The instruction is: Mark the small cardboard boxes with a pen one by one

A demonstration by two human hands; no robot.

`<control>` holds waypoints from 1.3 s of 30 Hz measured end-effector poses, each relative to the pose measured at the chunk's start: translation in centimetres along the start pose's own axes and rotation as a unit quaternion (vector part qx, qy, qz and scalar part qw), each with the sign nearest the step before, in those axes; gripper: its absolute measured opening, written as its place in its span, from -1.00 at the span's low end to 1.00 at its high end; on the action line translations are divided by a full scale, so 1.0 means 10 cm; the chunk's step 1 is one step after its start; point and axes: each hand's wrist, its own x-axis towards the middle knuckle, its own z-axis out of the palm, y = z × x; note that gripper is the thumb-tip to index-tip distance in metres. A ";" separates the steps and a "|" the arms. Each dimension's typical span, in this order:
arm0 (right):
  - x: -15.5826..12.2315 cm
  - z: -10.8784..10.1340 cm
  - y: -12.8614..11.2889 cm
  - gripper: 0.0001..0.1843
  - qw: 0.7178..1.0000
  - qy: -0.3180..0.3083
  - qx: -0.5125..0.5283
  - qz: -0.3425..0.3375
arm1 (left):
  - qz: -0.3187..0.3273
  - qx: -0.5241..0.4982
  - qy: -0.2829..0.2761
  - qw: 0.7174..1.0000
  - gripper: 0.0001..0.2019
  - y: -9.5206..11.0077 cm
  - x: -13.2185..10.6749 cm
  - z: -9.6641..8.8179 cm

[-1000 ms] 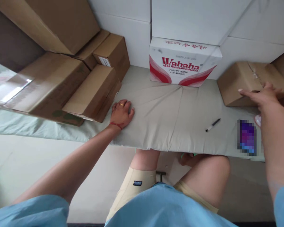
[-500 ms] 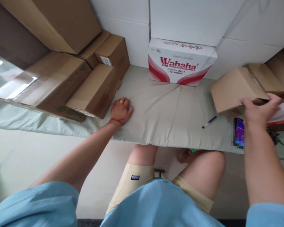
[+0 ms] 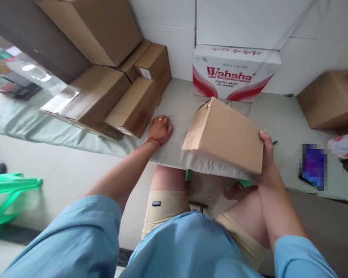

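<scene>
A plain brown cardboard box (image 3: 232, 135) is tilted over the middle of the table, its taped end towards the left. My right hand (image 3: 267, 148) is closed on the box's right end, with the thumb on the near top edge and the other fingers hidden behind. My left hand (image 3: 161, 129) rests on the cloth, its fingers curled round something dark, mostly hidden. A long cardboard box (image 3: 135, 106) stands just left of that hand. Behind the held box sits a white and red Wahaha water carton (image 3: 234, 73) against the wall.
More cardboard boxes (image 3: 104, 31) are stacked at the left. Another brown box (image 3: 329, 98) stands at the right. A phone (image 3: 314, 166) and a white and orange bag (image 3: 346, 146) lie near the right front edge of the cloth-covered table (image 3: 287, 127). A green plastic stool (image 3: 11, 185) is at far left.
My right hand has brought the cardboard box from the right side to the middle of the table, turning it. My left hand stays on the cloth. The view has shifted.
</scene>
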 end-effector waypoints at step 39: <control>0.04 -0.14 0.20 -0.39 0.977 -0.188 0.085 -0.052 | -0.221 -0.632 0.036 0.741 -0.69 1.02 -1.37 -0.50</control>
